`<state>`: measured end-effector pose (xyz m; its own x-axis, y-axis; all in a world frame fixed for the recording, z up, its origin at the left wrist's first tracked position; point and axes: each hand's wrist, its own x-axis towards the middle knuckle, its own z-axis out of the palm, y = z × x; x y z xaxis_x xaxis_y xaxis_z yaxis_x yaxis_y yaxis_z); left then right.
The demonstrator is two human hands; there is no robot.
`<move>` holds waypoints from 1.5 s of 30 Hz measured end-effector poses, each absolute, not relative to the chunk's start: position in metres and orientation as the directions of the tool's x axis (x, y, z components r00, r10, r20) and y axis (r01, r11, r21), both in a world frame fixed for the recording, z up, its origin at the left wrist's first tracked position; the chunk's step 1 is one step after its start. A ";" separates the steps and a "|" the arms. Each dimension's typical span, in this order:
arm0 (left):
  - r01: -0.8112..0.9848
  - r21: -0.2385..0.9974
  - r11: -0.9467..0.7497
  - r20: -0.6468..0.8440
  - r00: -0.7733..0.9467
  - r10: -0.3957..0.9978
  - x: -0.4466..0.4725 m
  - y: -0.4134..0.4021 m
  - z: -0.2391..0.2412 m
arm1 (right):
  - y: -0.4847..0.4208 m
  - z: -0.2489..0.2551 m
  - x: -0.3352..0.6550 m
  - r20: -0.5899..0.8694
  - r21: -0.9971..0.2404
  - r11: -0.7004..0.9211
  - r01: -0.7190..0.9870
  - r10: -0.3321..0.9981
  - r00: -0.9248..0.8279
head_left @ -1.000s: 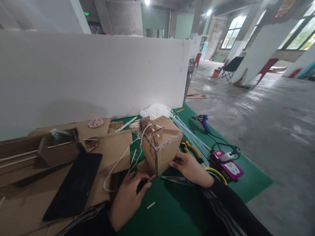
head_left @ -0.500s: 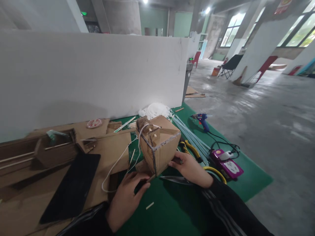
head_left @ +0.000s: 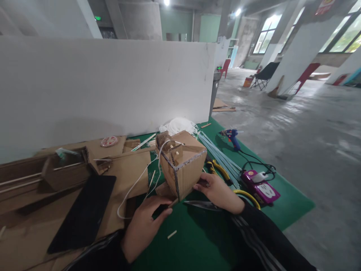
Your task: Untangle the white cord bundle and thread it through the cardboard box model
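A cardboard box model with a small spool, wooden pegs and a white cord stands on the green mat. My left hand grips its lower left corner, thumb and fingers curled around the cardboard base. My right hand presses its fingers against the lower right side of the box. Scissors lie on the mat just under my right wrist.
Cardboard sheets and a black panel lie to the left. Yellow-handled pliers, a blue glue gun, a pink power strip, clear rods and a coil of white cord sit to the right. A white board stands behind.
Both hands stay on the box; nothing has clearly moved apart from a slight shift of the camera.
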<state>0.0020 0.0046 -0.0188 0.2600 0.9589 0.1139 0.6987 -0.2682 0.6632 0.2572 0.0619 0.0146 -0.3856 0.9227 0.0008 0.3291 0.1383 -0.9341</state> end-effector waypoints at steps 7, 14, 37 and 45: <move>0.700 0.665 -0.259 0.105 0.255 0.961 0.004 0.004 -0.013 | 0.060 0.020 0.257 0.007 -0.922 0.154 0.354 0.923 -0.384; 0.688 0.665 -0.292 0.163 0.248 0.955 0.005 0.004 -0.013 | 0.061 0.015 0.257 0.004 -0.925 0.153 0.347 0.919 -0.395; 0.669 0.679 -0.303 0.156 0.272 0.950 0.005 0.000 -0.006 | 0.058 0.015 0.256 0.012 -0.907 0.170 0.385 0.925 -0.380; 0.654 0.695 -0.300 0.147 0.279 0.949 0.005 0.003 -0.011 | 0.057 0.015 0.255 0.028 -0.888 0.192 0.419 0.930 -0.366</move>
